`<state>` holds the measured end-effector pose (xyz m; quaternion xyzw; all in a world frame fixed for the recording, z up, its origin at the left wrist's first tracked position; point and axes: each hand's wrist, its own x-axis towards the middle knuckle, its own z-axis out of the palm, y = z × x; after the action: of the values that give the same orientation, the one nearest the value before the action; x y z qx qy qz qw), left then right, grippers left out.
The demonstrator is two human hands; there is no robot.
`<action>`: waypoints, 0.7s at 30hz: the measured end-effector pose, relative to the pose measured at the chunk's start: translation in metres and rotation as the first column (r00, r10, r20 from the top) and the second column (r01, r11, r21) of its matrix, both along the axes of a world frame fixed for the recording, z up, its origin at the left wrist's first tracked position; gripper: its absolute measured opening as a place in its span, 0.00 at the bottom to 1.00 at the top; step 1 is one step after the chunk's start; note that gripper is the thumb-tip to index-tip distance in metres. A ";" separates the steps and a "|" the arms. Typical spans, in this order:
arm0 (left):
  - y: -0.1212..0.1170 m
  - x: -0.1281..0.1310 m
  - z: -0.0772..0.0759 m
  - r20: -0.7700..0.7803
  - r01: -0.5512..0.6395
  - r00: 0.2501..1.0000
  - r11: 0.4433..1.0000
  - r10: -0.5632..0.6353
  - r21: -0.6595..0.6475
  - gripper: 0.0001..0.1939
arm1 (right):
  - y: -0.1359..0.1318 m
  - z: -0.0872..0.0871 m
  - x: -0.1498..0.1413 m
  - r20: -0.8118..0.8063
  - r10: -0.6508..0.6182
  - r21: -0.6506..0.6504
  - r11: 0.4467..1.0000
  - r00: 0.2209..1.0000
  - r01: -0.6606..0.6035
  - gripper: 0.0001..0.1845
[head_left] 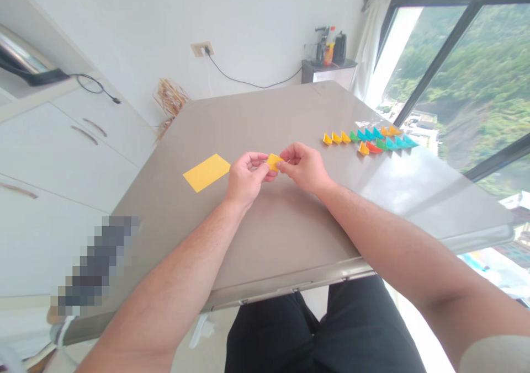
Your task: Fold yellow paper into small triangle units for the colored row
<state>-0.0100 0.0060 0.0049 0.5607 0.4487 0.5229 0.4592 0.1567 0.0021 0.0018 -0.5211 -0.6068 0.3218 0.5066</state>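
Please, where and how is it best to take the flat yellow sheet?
Probably pinch the yellow sheet by its right corner, coming from the right with the left hand: it lies flat on the table, offering only thin edges, and that corner is nearest this hand.

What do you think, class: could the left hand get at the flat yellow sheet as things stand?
Probably yes: the left hand is right by one corner of the flat yellow sheet, with nothing seen between them. Its fingers are busy, though, sharing the small yellow paper with the right hand.
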 end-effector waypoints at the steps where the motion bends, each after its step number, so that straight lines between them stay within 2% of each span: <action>1: -0.001 0.000 0.000 -0.024 0.012 1.000 1.000 -0.012 -0.009 0.11 | 0.000 0.000 0.000 0.006 -0.014 0.009 1.000 1.000 0.014 0.08; 4: -0.003 0.001 -0.001 -0.130 0.046 0.990 0.999 -0.047 -0.009 0.11 | -0.001 0.002 -0.001 0.034 -0.046 0.045 0.998 0.998 0.045 0.05; 8: -0.003 0.001 -0.003 -0.179 0.106 0.978 0.994 -0.104 0.005 0.10 | -0.002 0.004 -0.001 0.022 0.032 0.044 0.998 0.999 -0.033 0.06; 13: -0.001 0.000 -0.003 -0.089 0.134 0.986 0.989 -0.139 -0.066 0.16 | -0.004 0.007 0.000 -0.037 0.098 -0.045 0.994 0.994 -0.100 0.09; 17: -0.001 0.000 -0.001 -0.002 0.160 0.987 0.978 -0.161 -0.137 0.16 | -0.005 0.007 0.000 -0.027 0.125 -0.001 0.992 0.992 -0.125 0.06; 21: -0.001 0.000 0.001 0.077 0.190 0.981 0.962 -0.178 -0.194 0.10 | -0.006 0.004 -0.001 0.007 0.102 0.056 0.993 0.995 -0.102 0.06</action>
<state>-0.0103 0.0050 0.0059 0.5352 0.4315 0.4462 0.5730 0.1558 -0.0034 0.0057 -0.4755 -0.6425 0.3291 0.5028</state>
